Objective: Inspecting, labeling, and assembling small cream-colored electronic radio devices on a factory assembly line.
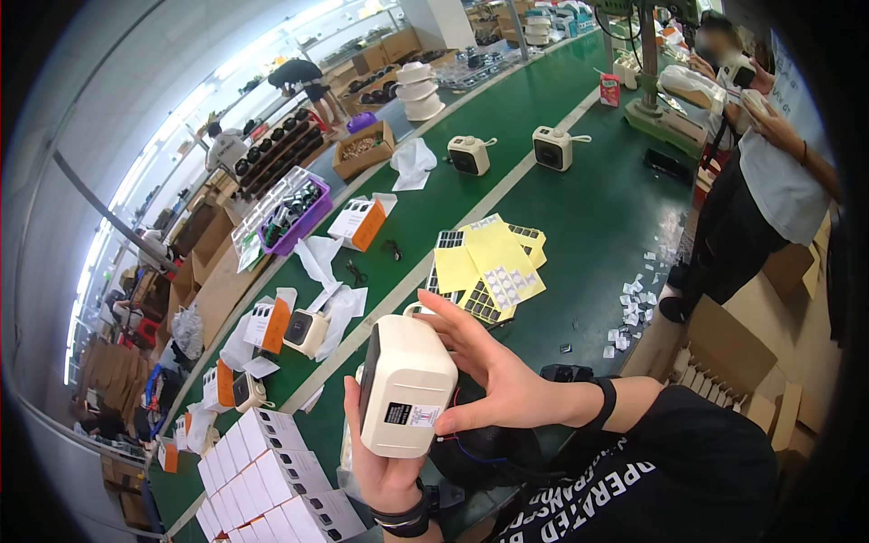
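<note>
A cream, box-shaped speaker (409, 376) with rounded edges and a dark front is held up over the green bench. Its underside faces me, with a black label and a white label side by side. My left hand (385, 475) is closed around its lower left part. On its right side, my right hand (507, 385) grips it, the thumb at the edge of the white label and the fingers along the far side. Just beyond lie yellow sticker sheets (463, 271) with black and silvery labels. A black bundle with wires (489, 452) is partly hidden below my right hand.
White boxes (262, 466) are stacked at the lower left. Similar speakers (469, 156) stand on the bench, some beside orange-and-white boxes (360, 223). Scraps of backing paper (625, 312) dot the right edge. A co-worker (769, 172) stands right of a green press (665, 122).
</note>
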A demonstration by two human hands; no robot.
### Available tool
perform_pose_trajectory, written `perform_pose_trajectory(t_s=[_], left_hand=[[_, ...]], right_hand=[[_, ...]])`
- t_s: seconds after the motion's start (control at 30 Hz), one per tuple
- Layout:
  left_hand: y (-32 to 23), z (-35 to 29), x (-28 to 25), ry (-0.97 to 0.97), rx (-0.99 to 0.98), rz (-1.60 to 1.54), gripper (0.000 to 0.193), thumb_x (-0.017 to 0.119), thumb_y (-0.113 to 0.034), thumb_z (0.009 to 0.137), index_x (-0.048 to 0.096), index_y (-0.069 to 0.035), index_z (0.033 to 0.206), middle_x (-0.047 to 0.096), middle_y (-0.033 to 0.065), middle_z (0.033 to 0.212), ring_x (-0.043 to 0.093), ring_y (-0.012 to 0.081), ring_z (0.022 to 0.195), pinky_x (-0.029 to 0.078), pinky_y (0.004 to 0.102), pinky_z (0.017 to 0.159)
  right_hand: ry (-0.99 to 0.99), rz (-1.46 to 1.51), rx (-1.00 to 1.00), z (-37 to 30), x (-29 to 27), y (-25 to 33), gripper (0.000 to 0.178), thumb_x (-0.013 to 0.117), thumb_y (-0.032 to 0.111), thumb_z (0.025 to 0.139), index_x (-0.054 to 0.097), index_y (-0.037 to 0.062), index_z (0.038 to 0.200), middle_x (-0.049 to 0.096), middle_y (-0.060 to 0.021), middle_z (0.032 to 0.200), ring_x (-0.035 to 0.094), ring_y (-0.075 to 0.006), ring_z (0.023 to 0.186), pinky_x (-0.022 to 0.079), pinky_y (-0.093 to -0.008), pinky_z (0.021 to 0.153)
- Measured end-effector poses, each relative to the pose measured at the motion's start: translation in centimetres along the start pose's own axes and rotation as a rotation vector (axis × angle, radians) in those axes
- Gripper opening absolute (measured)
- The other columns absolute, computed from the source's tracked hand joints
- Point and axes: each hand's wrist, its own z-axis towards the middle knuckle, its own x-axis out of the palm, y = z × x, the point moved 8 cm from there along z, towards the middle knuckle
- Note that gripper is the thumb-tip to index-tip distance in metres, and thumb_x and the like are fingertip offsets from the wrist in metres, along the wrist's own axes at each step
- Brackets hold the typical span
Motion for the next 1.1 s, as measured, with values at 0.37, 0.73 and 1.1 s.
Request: perform_pose_trajectory(t_s=[0.37,0.73,1.1], left_hand=[[0.5,-0.2,-1.0,-0.076,-0.077,-0.153,0.051,0.041,-0.048,0.090,0.050,-0.008,0.121,0.057,0.0118,0.115,0.058,0.0298,0.099,0.049,0.0427,0.082],[0.1,0.0,0.1,-0.033,0.023,-0.011,0.049,0.038,-0.044,0.092,0.048,-0.005,0.122,0.058,0.0108,0.114,0.058,0.0251,0.100,0.047,0.0374,0.086],[-1.7,-1.2,3.9,0.089,0.587,0.963,0.081,0.060,-0.044,0.080,0.021,0.002,0.134,0.037,0.0151,0.131,0.039,0.0251,0.121,0.034,0.0361,0.098]], right_hand=[[-0.028,-0.006,0.050,-0.1,0.0,-1.0,0.105,0.078,0.011,0.067,0.005,0.0083,0.142,0.024,-0.0150,0.139,0.025,-0.0245,0.130,0.019,-0.0362,0.107],[-0.058,0.013,0.014,-0.2,0.6,-0.9,0.110,0.079,0.010,0.063,0.003,0.0076,0.142,0.022,-0.0156,0.140,0.025,-0.0240,0.130,0.018,-0.0353,0.107],[-0.131,-1.149,-0.627,-0.9,3.0,5.6,0.092,0.074,0.013,0.053,0.031,0.0035,0.133,0.033,-0.0201,0.133,0.036,-0.0372,0.114,0.030,-0.0455,0.095]])
